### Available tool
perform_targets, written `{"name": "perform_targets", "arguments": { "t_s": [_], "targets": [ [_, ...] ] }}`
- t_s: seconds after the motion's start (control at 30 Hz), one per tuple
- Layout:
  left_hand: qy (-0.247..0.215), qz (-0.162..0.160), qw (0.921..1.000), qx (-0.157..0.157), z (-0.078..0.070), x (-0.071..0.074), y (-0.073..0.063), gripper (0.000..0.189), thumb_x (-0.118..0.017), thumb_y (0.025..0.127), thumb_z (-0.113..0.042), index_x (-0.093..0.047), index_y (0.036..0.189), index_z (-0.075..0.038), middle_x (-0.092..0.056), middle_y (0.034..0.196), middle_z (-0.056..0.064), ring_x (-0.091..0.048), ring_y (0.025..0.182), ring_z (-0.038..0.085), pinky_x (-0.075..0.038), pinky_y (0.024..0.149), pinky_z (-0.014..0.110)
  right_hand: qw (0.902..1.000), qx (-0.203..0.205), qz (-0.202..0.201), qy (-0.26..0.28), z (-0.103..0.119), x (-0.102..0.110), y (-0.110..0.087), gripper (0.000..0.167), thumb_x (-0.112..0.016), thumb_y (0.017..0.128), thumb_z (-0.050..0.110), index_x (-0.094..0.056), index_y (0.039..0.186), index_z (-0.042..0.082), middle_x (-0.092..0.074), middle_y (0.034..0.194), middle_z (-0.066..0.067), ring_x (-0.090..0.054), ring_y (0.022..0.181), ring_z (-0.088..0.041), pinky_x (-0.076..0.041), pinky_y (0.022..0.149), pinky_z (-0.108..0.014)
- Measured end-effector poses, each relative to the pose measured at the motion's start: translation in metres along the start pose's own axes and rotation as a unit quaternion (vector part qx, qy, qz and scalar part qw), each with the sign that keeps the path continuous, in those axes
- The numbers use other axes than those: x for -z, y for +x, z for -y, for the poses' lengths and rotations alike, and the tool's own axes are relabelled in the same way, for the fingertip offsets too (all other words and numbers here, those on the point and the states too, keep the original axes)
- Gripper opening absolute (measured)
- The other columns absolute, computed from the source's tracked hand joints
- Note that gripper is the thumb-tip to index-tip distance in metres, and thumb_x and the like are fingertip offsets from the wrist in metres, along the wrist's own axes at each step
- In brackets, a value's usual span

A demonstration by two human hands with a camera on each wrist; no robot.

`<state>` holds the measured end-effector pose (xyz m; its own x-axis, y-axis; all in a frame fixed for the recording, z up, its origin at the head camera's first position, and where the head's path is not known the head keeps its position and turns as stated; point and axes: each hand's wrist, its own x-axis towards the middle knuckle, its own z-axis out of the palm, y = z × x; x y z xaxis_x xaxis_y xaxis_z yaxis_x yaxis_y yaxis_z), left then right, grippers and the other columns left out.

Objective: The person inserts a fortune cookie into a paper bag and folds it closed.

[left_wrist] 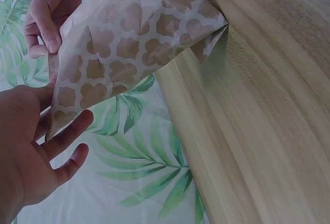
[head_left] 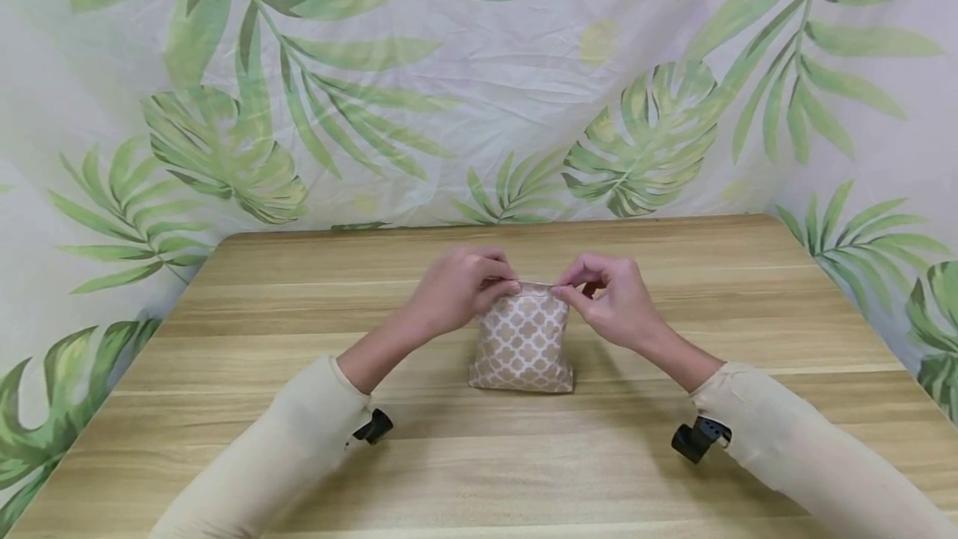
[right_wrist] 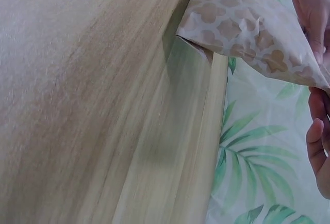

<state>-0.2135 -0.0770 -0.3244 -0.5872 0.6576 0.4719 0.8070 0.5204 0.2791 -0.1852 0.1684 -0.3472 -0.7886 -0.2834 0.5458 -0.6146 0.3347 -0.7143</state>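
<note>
A brown paper bag with a white quatrefoil lattice stands upright on the wooden table, its body bulging and its top edge pressed flat. My left hand pinches the top left corner between thumb and fingers. At the top right corner, my right hand pinches the same edge. In the left wrist view the bag tapers toward the left hand, whose outer fingers stick out loosely. The right wrist view shows the bag and part of the right hand at the frame's edge. Whatever the bag contains is hidden.
The wood-grain table stretches around the bag on all sides. Behind it hangs a pale cloth printed with green leaves. Small black wrist cameras sit under both cream sleeves, close above the tabletop.
</note>
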Motion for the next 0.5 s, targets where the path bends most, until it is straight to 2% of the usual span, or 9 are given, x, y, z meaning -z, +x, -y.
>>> {"name": "perform_targets", "arguments": {
  "t_s": [0.17,0.27,0.5],
  "targets": [
    [0.003,-0.008,0.9997,0.022,0.0059,0.0023,-0.0077,0.009,-0.078,0.093,-0.014,-0.081,0.086,-0.009,-0.070,0.082,-0.002,-0.056,0.063,0.009,-0.046,0.060,0.026,0.9999,0.000,-0.014,-0.004,-0.0061,0.0033,-0.0011,0.015,-0.079,0.082,-0.013,-0.073,0.080,0.000,-0.076,0.076,-0.011,-0.064,0.060,-0.011,-0.050,0.054,-0.020],
    [-0.003,-0.009,0.9997,0.022,0.0074,0.0035,-0.0092,0.009,-0.078,0.093,-0.015,-0.081,0.087,-0.009,-0.069,0.081,-0.003,-0.054,0.062,0.008,-0.044,0.058,0.026,0.9999,0.004,-0.012,-0.004,-0.0077,0.0046,-0.0015,0.014,-0.079,0.082,-0.013,-0.073,0.081,0.000,-0.075,0.076,-0.012,-0.063,0.063,-0.007,-0.050,0.054,-0.020],
    [-0.056,-0.005,0.9970,0.053,0.0096,0.0051,-0.0111,0.010,-0.079,0.092,-0.017,-0.081,0.085,-0.010,-0.068,0.078,-0.004,-0.052,0.061,0.006,-0.043,0.058,0.025,1.0000,-0.001,-0.007,0.003,-0.0071,0.0049,-0.0001,0.014,-0.078,0.083,-0.013,-0.073,0.081,0.000,-0.075,0.076,-0.012,-0.061,0.056,-0.019,-0.049,0.053,-0.019]
  ]
}}
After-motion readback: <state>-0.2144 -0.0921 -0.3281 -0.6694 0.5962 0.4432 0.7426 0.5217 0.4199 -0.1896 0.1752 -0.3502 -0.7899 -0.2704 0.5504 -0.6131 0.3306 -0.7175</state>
